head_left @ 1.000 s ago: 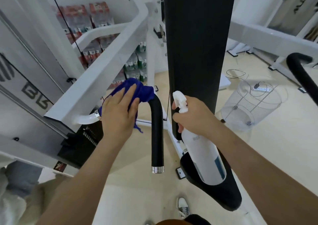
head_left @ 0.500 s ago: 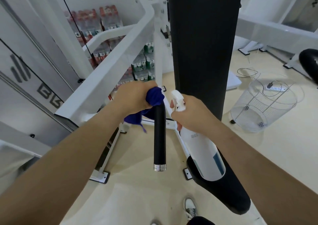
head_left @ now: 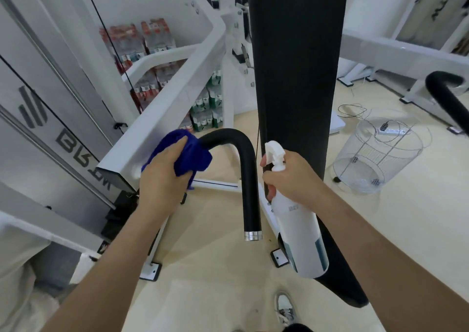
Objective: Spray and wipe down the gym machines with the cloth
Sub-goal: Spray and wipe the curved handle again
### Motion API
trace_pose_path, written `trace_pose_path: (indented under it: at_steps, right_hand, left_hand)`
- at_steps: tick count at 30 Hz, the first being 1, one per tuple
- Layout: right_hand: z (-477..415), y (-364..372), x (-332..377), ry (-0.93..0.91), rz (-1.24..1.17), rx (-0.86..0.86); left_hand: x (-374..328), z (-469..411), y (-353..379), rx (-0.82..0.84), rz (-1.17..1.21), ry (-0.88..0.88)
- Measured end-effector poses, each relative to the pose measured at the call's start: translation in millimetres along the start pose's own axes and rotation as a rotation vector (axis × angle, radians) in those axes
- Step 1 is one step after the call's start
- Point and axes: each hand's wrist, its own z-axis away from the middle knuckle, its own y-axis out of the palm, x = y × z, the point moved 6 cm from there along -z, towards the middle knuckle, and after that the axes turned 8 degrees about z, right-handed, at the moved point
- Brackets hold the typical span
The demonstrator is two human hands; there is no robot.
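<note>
Both hands are busy as I watch the head view. Half a second ago the left hand [head_left: 165,179] had the blue cloth [head_left: 189,151] bunched at the top of the black handle [head_left: 250,187], right over its straight drop. Now it sits further left, at the handle's root beside the white frame arm [head_left: 162,118], and the whole curve of the bend is uncovered. Its fingers are curled over the cloth, pressing it round the tube. The right hand [head_left: 294,179] has barely shifted: it grips the neck of the white spray bottle [head_left: 302,235], just right of the handle, nozzle up and body hanging toward the floor. I cannot tell whether a finger is on the trigger, since the bottle hides those fingertips. Where the handle joins the frame is buried under the cloth. The tall black pad [head_left: 294,65] behind runs out of the top edge, and the bottle's small label is too blurred to read.
</note>
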Motion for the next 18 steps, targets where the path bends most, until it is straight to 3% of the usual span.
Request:
trace_pose_path:
  at_steps: [3,7,14,18]
  right_hand:
    - [12,11,-4,0.037,-0.016,-0.005]
    - [29,16,-8,0.069,-0.027,-0.019]
    - [48,6,-1,0.094,-0.044,-0.076]
    - [55,3,-1,0.119,-0.022,-0.119]
  left_hand:
    - [-8,15,3,-0.072,0.292,-0.076]
    - [-37,16,34,-0.026,0.666,-0.177]
    - [-90,24,79,0.094,0.449,0.013]
    - [-81,43,97,0.138,0.401,0.008]
